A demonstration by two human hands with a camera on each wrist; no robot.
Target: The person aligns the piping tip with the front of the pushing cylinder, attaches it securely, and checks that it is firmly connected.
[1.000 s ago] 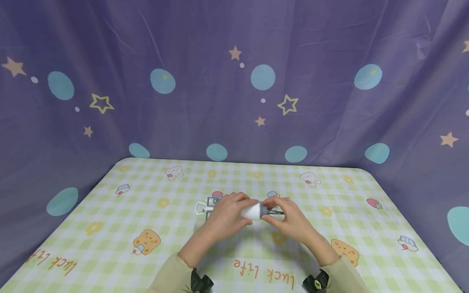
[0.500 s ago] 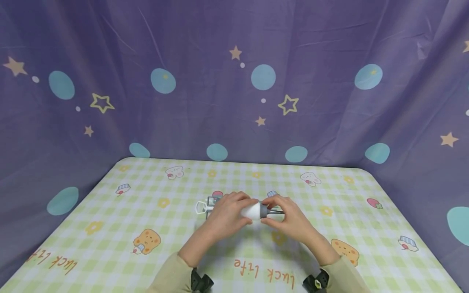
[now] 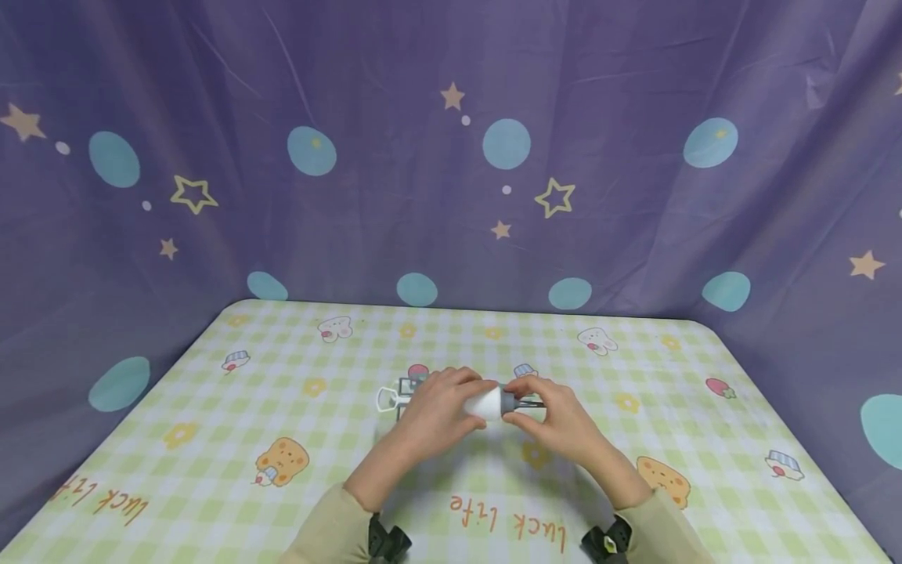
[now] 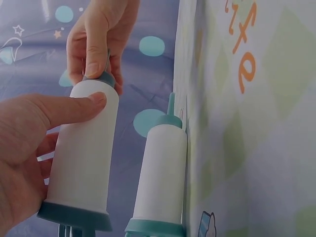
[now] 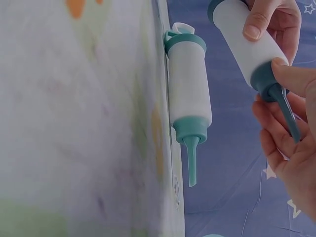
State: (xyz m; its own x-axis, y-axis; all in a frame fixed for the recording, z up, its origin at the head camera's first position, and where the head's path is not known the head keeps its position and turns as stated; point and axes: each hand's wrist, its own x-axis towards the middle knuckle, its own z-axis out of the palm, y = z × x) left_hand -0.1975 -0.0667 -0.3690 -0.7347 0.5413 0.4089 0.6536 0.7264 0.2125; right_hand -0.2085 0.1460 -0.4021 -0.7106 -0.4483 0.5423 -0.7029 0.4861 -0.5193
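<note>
My left hand grips the white barrel of a large plastic syringe, its thumb lying along the near side. With the fingers and thumb of my right hand, I pinch the dark blue-grey nozzle cap at the syringe's right end. A narrow nozzle sticks out past the cap, between the right fingers. In the head view the held syringe lies level, pointing right, partly covered by the left hand. A second white syringe, with lighter teal ends, lies on the table beside it, mostly hidden in the head view.
A green-and-white checked cloth with cartoon prints covers the table. Left of the left hand, a white loop handle shows. Behind the table's far edge hangs a purple curtain with stars and dots.
Both hands keep almost the same places on the syringe and its cap, with only small finger shifts on the right. The head view has tipped slightly.
</note>
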